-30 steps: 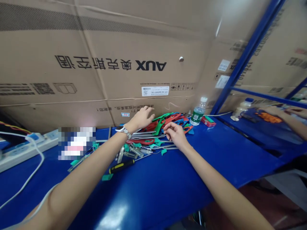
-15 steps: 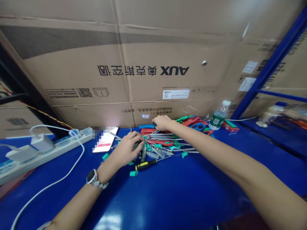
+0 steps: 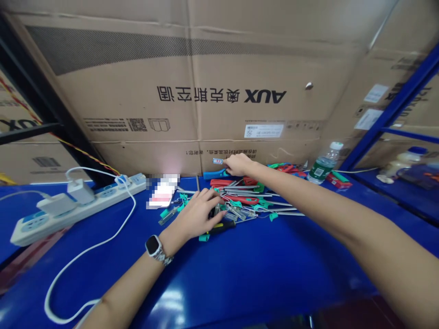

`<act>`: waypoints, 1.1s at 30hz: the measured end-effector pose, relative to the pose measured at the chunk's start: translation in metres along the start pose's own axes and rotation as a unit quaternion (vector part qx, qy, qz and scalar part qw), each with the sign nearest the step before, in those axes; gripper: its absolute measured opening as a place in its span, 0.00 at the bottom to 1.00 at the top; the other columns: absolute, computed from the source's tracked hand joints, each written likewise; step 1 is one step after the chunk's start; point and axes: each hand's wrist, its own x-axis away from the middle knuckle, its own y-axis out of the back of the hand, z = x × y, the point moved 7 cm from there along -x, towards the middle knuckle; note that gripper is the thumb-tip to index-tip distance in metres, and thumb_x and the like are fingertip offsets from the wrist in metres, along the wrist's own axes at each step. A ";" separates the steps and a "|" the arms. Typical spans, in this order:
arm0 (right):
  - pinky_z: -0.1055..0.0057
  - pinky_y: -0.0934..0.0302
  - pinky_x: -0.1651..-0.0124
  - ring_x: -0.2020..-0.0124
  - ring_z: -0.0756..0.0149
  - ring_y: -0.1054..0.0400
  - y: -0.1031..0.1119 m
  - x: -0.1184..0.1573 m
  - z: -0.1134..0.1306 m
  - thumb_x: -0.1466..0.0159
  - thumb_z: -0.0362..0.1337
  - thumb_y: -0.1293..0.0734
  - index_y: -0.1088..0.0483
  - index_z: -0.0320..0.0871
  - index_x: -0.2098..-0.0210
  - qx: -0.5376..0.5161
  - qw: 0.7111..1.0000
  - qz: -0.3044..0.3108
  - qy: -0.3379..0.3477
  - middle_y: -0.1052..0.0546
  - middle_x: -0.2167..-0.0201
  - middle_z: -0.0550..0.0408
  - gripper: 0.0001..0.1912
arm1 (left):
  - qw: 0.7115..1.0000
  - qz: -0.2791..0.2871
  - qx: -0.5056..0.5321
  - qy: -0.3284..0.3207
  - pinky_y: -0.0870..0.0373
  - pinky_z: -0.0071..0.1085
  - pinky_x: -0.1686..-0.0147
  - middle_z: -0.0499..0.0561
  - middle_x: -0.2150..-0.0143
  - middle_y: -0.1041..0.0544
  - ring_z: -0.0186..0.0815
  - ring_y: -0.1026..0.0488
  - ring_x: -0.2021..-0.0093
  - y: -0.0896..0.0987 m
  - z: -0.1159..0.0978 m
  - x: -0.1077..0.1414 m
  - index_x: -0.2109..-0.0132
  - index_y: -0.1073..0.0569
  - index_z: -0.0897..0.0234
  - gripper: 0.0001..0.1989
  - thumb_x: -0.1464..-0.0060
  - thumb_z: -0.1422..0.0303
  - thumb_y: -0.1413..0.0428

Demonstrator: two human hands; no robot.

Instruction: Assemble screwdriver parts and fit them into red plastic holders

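Note:
Spread over the tool pile, my left hand [image 3: 200, 211] has thumb and fingers apart, close to clear-handled screwdrivers [image 3: 236, 212]. A black-and-yellow screwdriver [image 3: 222, 227] lies just below its thumb, partly covered. At the back of the pile, my right hand [image 3: 240, 164] has its fingers curled beside the end of a blue-handled tool [image 3: 215, 174]. What those fingers hold, if anything, is hidden. Between the hands lie red-handled tools [image 3: 245, 199], metal shafts and small green caps [image 3: 204, 237].
A lit phone [image 3: 163, 192] and a white power strip [image 3: 82, 208] with chargers and a cable are at left. Right of the pile stand a water bottle [image 3: 322, 164] and a red box [image 3: 339, 180]. A large cardboard box [image 3: 219, 55] forms the back.
The view has shifted, so the surroundings sit farther right. My left hand has moved right over the clear-handled screwdrivers, and my right hand has lifted slightly beside the blue-handled tool.

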 end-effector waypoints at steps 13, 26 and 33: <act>0.66 0.58 0.68 0.72 0.65 0.39 0.067 0.116 0.042 0.39 0.36 0.38 0.29 0.43 0.62 -0.112 0.956 -0.261 0.076 0.26 0.71 0.53 0.08 | 0.919 -0.135 0.361 0.088 0.34 0.35 0.66 0.48 0.72 0.31 0.35 0.34 0.71 0.020 0.023 0.012 0.67 0.35 0.61 0.22 0.35 0.47 0.50; 0.66 0.56 0.68 0.74 0.67 0.37 -0.016 0.208 0.155 0.32 0.33 0.38 0.29 0.44 0.66 -0.025 0.942 -0.215 0.255 0.24 0.72 0.54 0.08 | 0.998 0.006 0.056 0.029 0.34 0.34 0.64 0.52 0.61 0.27 0.39 0.29 0.62 0.002 -0.039 0.092 0.60 0.30 0.62 0.16 0.35 0.54 0.43; 0.68 0.57 0.70 0.72 0.66 0.37 -0.016 0.190 0.131 0.42 0.38 0.31 0.33 0.43 0.71 -0.204 0.952 -0.131 0.188 0.25 0.71 0.55 0.06 | 0.993 0.021 -0.114 -0.020 0.30 0.42 0.57 0.58 0.56 0.27 0.47 0.28 0.56 -0.012 -0.023 0.077 0.53 0.29 0.65 0.24 0.28 0.49 0.56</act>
